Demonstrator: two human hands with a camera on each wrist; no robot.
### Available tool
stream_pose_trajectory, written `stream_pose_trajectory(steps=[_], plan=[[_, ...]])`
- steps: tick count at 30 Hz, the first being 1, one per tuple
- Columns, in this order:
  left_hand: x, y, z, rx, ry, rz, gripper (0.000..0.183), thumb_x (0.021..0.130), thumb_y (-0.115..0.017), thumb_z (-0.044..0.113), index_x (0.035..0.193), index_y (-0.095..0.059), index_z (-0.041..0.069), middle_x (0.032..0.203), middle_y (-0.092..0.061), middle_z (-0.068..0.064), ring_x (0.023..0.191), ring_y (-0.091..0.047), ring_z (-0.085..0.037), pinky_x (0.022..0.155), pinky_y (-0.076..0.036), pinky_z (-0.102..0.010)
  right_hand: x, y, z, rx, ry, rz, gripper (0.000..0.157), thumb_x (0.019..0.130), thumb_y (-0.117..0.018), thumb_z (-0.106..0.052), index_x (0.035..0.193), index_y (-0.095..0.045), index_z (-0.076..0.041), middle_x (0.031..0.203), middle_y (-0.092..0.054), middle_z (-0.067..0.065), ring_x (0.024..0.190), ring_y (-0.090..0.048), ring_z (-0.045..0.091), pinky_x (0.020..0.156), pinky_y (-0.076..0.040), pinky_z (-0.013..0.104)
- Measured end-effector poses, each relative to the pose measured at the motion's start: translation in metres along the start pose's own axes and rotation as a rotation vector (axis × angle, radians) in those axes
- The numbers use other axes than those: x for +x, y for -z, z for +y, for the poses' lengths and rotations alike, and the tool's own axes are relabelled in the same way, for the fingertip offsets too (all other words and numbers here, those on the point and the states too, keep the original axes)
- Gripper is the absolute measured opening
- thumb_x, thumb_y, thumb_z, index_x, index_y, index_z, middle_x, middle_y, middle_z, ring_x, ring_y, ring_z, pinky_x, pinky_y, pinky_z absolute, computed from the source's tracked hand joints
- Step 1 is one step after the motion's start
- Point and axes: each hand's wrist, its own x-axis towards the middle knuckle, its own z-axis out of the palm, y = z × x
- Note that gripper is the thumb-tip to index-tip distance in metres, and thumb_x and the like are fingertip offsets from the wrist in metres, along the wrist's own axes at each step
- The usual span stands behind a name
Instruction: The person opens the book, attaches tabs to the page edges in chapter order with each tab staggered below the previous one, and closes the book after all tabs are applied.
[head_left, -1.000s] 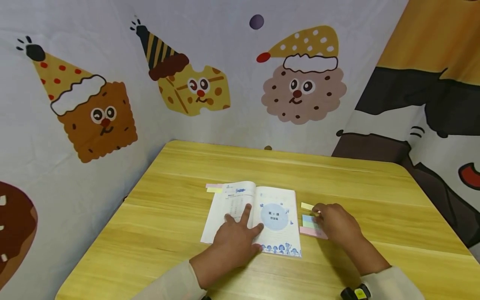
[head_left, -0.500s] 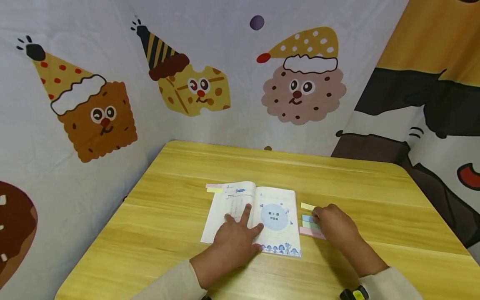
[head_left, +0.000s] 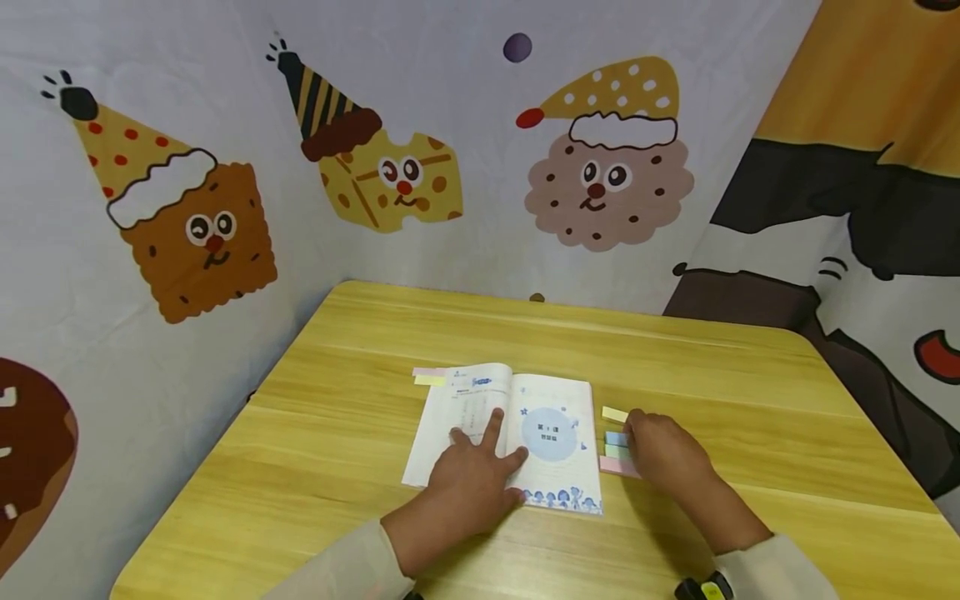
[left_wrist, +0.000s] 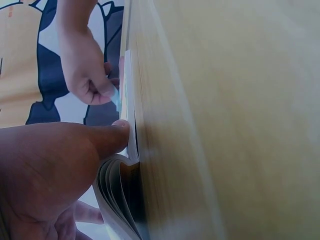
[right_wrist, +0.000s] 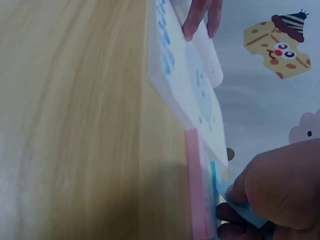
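Observation:
My left hand (head_left: 474,479) lies with fingers spread across the open book (head_left: 558,483), holding its pages flat; in the left wrist view its thumb (left_wrist: 112,137) presses near the book's lower edge. To the right of the book are stacked sticky note strips in yellow (head_left: 615,414), blue, green and pink (head_left: 618,466). My right hand (head_left: 667,454) is over their right ends, partly hiding them. In the right wrist view, its thumb and fingers pinch a blue sticky note (right_wrist: 245,210), bent up from the blue pad (right_wrist: 215,182).
Pink and yellow sticky tabs (head_left: 430,380) stick out from the book's left page. Everything lies on a wooden table (head_left: 315,433). A cloth printed with cartoon figures (head_left: 480,258) hangs behind the far edge.
My right hand has shifted slightly left and toward me, covering more of the strips' right ends. The left hand has stayed in place on the book.

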Motion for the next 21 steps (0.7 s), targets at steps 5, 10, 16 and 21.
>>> stream_pose_trajectory(steps=[5, 10, 16, 21], plan=[[0.000, 0.000, 0.000, 0.000, -0.003, 0.006, 0.059, 0.082, -0.051, 0.066, 0.138, -0.042, 0.047, 0.155, -0.013, -0.011, 0.115, -0.040, -0.057, 0.051, -0.046, -0.040, -0.003, 0.004, -0.004, -0.021, -0.007, -0.007, 0.009, 0.090, -0.052, -0.007, 0.088, -0.054, 0.002, 0.066, -0.052, 0.003, 0.055, -0.045, 0.015, 0.050, -0.041, 0.030], [0.000, 0.000, 0.000, 0.008, -0.005, 0.015, 0.059, 0.082, -0.051, 0.066, 0.137, -0.042, 0.046, 0.155, -0.014, -0.011, 0.115, -0.041, -0.056, 0.051, -0.046, -0.039, -0.005, 0.010, -0.007, -0.024, -0.007, 0.002, 0.013, 0.091, -0.046, -0.009, 0.087, -0.051, 0.003, 0.059, -0.049, 0.002, 0.049, -0.044, 0.014, 0.045, -0.037, 0.029], [-0.001, 0.001, 0.001, 0.007, -0.006, 0.012, 0.059, 0.082, -0.052, 0.066, 0.137, -0.042, 0.046, 0.155, -0.015, -0.011, 0.115, -0.040, -0.057, 0.050, -0.045, -0.038, -0.007, 0.019, -0.010, 0.027, -0.020, -0.045, 0.020, 0.096, -0.039, -0.014, 0.093, -0.046, 0.004, 0.056, -0.043, 0.002, 0.047, -0.041, 0.015, 0.042, -0.033, 0.029], [-0.001, 0.001, 0.001, 0.007, -0.004, 0.011, 0.059, 0.082, -0.052, 0.066, 0.137, -0.043, 0.046, 0.155, -0.015, -0.011, 0.115, -0.040, -0.057, 0.051, -0.046, -0.038, -0.005, 0.025, -0.010, 0.099, -0.074, -0.097, 0.022, 0.097, -0.040, -0.017, 0.103, -0.047, 0.003, 0.060, -0.046, 0.002, 0.050, -0.044, 0.017, 0.045, -0.034, 0.030]])
